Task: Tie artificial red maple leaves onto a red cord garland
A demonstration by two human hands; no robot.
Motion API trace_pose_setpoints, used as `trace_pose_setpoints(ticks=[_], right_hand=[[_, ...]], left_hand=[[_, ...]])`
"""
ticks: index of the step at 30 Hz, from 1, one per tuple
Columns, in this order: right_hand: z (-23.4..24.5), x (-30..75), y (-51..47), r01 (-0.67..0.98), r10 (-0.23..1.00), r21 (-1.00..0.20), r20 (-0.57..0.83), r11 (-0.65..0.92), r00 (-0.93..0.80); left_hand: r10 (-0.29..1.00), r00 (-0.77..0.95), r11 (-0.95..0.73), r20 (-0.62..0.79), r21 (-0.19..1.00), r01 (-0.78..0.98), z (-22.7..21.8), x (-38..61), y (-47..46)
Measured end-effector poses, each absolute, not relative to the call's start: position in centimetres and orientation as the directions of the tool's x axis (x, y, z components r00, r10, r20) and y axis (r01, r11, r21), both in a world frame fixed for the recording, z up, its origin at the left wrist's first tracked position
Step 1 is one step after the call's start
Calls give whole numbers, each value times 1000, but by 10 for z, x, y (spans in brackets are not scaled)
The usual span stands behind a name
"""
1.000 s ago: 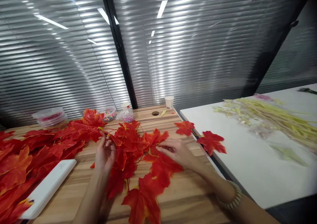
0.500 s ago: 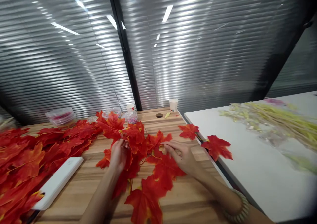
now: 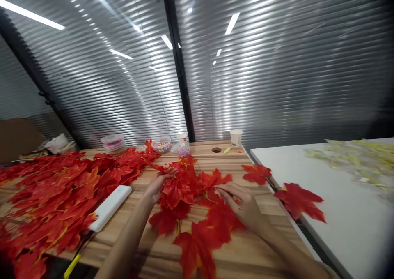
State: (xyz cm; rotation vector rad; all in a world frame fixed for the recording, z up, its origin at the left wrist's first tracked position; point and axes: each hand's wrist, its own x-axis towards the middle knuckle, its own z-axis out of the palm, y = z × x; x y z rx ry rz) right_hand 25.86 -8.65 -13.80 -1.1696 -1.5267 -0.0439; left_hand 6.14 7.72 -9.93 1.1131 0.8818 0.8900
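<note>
A garland of red fabric maple leaves (image 3: 191,188) lies across the wooden table (image 3: 252,254) in front of me. My left hand (image 3: 156,186) is closed on the leaves at the garland's left side, near a thin red stem. My right hand (image 3: 240,201) rests on the leaves to the right, its fingers pinched together on a stem or leaf that I cannot make out. A large heap of the same red leaves (image 3: 58,192) covers the table's left part.
A white flat box (image 3: 109,207) lies beside the heap. Small tubs of beads (image 3: 161,146) and two paper cups (image 3: 236,137) stand at the back edge by a cable hole (image 3: 216,150). A white table (image 3: 338,213) to the right carries yellow-green stems (image 3: 363,160) and two loose red leaves (image 3: 297,199).
The view has swung left and up, showing more of the leaf heap. Both hands have stayed on the garland, the left one drawing the bunched leaves a little toward the middle.
</note>
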Motion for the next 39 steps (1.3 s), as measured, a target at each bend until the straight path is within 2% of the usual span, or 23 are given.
trace_pose_setpoints(ticks=[4, 6, 8, 11, 13, 18, 21, 31, 39], right_hand=[[-141, 258, -88, 711, 600, -500, 788, 495, 136], [-140, 261, -89, 728, 574, -471, 809, 498, 130], [-137, 264, -90, 744, 559, -459, 817, 485, 140], [-135, 268, -90, 757, 542, -472, 819, 452, 187], [-138, 269, -88, 756, 542, -485, 814, 439, 207], [-154, 267, -84, 746, 603, -519, 772, 418, 199], [-157, 263, -84, 746, 625, -510, 764, 428, 163], [-161, 265, -81, 791, 629, -463, 766, 400, 130], [-164, 261, -78, 795, 684, -483, 720, 369, 120]], left_hand=[[860, 491, 149, -140, 989, 20, -75, 28, 72], [767, 629, -41, -129, 968, 249, -57, 1, 74], [749, 653, -210, -111, 896, 392, -41, -33, 81], [876, 482, -340, 14, 727, 597, -25, -86, 102], [938, 313, -333, 152, 651, 682, -18, -117, 119], [964, 73, -233, 256, 678, 697, -16, -173, 155], [960, -14, -197, 279, 709, 678, -23, -189, 165], [899, -159, -220, 409, 733, 644, -59, -189, 165], [903, -169, -193, 394, 725, 661, -57, -180, 167]])
